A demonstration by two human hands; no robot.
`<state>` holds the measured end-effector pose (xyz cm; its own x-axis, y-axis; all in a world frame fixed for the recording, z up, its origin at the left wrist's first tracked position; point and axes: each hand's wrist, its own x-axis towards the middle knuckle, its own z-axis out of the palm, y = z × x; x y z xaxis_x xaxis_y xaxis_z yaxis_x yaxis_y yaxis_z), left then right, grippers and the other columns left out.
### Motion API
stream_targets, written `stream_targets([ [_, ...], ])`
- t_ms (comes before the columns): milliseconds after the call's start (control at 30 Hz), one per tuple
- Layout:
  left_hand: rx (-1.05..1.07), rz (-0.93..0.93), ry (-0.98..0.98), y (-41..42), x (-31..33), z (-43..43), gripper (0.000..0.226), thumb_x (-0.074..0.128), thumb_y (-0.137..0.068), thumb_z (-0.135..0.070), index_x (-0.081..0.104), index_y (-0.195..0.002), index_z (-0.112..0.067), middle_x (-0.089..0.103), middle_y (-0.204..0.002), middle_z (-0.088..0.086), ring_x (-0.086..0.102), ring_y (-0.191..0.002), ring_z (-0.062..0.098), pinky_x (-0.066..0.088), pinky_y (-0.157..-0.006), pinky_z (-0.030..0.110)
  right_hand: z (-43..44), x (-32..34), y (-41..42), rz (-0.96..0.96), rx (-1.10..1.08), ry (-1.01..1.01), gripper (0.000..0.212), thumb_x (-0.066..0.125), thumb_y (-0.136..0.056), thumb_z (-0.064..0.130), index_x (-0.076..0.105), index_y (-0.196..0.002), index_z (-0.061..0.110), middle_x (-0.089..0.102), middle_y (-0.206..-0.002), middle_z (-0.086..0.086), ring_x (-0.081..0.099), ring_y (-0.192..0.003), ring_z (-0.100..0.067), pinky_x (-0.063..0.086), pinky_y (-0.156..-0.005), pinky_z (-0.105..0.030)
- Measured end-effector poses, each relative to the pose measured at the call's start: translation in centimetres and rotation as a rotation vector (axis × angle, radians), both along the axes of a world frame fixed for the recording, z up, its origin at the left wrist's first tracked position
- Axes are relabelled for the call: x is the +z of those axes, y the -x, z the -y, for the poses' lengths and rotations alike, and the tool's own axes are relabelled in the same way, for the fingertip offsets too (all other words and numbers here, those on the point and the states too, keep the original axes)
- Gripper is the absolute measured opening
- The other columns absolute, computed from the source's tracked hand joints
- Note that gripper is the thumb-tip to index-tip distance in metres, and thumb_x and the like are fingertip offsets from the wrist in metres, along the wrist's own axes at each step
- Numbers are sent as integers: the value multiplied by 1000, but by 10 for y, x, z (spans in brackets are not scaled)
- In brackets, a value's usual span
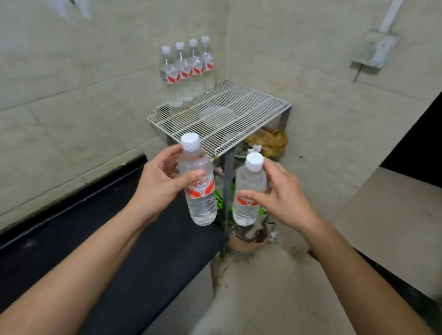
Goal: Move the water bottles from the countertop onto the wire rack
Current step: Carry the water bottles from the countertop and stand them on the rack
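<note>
My left hand point(160, 179) grips a clear water bottle point(200, 202) with a white cap and a red-and-white label, held upright in the air just before the near edge of the white wire rack point(245, 117). My right hand point(282, 196) holds a second, matching water bottle point(248, 184) by its upper body, slightly lower and to the right of the first. Both held bottles hover over the gap beside the black countertop point(113, 251). Along the rack's far left edge, against the wall, stands a row of several water bottles point(186, 73).
The rack stands on grey metal legs point(227, 193) in a tiled corner. Under it lie brown debris point(270, 141), green packaging and a clay pot point(246, 243). A beige surface point(401, 228) lies at right. An electrical box point(374, 50) hangs on the right wall.
</note>
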<state>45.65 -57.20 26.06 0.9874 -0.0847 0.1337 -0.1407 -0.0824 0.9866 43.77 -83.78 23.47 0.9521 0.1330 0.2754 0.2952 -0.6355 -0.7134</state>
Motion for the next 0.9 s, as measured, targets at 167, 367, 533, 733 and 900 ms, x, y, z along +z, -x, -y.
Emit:
stream_targets([
  [167, -47, 98, -70, -58, 24, 44, 74, 89, -65, -22, 59, -132, -25, 75, -118, 3, 71, -111, 18, 56, -97, 35, 56, 23, -60, 88, 76, 39, 80, 82, -80, 47, 48, -147, 20, 60, -134, 0, 59, -124, -19, 51, -104, -45],
  [367, 27, 172, -39, -135, 44, 59, 65, 88, -67, -23, 62, -126, -27, 75, -116, 2, 71, -111, 17, 56, -100, 39, 67, 56, -151, 178, 90, 16, 70, 77, -79, 54, 50, -135, 21, 67, -124, 0, 66, -114, -18, 55, -94, -48],
  [533, 85, 199, -47, -219, 37, 52, 76, 87, -66, -27, 58, -136, -23, 72, -126, 0, 68, -117, 16, 53, -103, 45, 49, 72, -250, 167, 97, 25, 70, 82, -82, 43, 46, -139, 27, 64, -132, 3, 63, -119, -14, 57, -96, -47],
  [733, 201, 188, -84, -309, 26, 33, 65, 85, -77, -11, 58, -131, -34, 70, -129, -3, 67, -117, 12, 55, -102, 41, 21, 87, -358, 107, 166, 245, 72, 78, -87, 43, 41, -145, 24, 63, -138, -2, 62, -121, -23, 47, -89, -32],
  [900, 304, 150, -64, -366, 27, 26, 60, 77, -85, -5, 52, -134, -28, 68, -126, 0, 68, -98, -8, 56, -79, 11, 9, 74, -430, 67, 154, 144, 73, 82, -84, 37, 44, -143, 21, 68, -131, -3, 65, -115, -23, 48, -88, -32],
])
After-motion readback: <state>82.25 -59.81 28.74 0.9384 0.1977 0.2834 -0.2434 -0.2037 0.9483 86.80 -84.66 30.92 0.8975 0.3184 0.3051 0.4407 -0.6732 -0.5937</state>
